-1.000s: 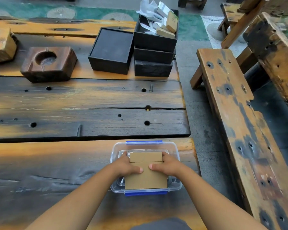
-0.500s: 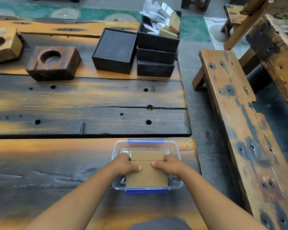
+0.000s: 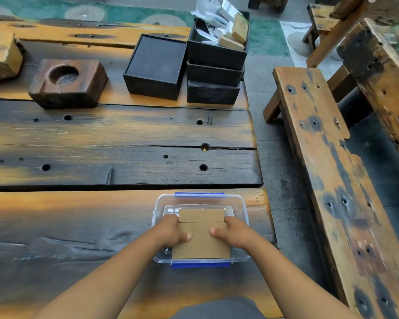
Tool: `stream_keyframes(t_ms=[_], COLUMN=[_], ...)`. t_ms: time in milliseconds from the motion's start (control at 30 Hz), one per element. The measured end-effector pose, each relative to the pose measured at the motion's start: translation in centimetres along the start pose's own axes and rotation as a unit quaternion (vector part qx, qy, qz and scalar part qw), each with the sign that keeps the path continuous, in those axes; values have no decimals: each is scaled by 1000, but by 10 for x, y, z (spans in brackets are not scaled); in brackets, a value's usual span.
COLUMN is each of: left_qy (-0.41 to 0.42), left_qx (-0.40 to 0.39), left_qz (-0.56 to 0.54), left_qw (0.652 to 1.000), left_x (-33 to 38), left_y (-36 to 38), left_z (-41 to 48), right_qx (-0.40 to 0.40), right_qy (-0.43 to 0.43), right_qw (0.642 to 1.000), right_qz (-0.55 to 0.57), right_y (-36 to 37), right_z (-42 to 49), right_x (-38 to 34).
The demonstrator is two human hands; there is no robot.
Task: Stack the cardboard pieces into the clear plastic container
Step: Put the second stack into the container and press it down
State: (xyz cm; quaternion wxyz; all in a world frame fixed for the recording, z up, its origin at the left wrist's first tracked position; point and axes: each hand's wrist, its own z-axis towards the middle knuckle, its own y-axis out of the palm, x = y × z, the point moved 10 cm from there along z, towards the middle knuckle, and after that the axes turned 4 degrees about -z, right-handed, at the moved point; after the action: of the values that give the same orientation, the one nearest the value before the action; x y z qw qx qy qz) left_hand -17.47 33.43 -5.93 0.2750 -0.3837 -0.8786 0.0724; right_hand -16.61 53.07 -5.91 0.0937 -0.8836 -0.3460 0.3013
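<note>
— What sits on the counter (image 3: 78,226)?
— A clear plastic container (image 3: 241,210) near its right edge, cardboard pieces (image 3: 200,240) inside.
— And each grip?
— Left hand (image 3: 171,231) and right hand (image 3: 236,233) closed on the top piece's sides, thumbs on top.

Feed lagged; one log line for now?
cardboard over container | left hand and right hand grip its sides | not released
</note>
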Motion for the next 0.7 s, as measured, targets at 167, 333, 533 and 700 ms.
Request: stream_keyframes(t_ms=[167, 333, 533, 700], left_qy=[-18, -41, -48, -56], left_qx=[14, 42, 53, 49], left_qz=[-33, -63, -74, -121], left_qw=[999, 996, 995, 990], left_x=[-6, -12, -13, -18], left_y=[2, 6, 11, 13], left_z=[-1, -4, -4, -1], right_qx=[40, 46, 64, 73], right_qy=[2, 21, 51, 63], right_qw=[999, 999, 996, 994], right_qz=[-6, -2, 30, 52], right_y=[-1, 4, 8, 12], right_z=[-2, -3, 0, 0], right_x=[3, 9, 14, 15])
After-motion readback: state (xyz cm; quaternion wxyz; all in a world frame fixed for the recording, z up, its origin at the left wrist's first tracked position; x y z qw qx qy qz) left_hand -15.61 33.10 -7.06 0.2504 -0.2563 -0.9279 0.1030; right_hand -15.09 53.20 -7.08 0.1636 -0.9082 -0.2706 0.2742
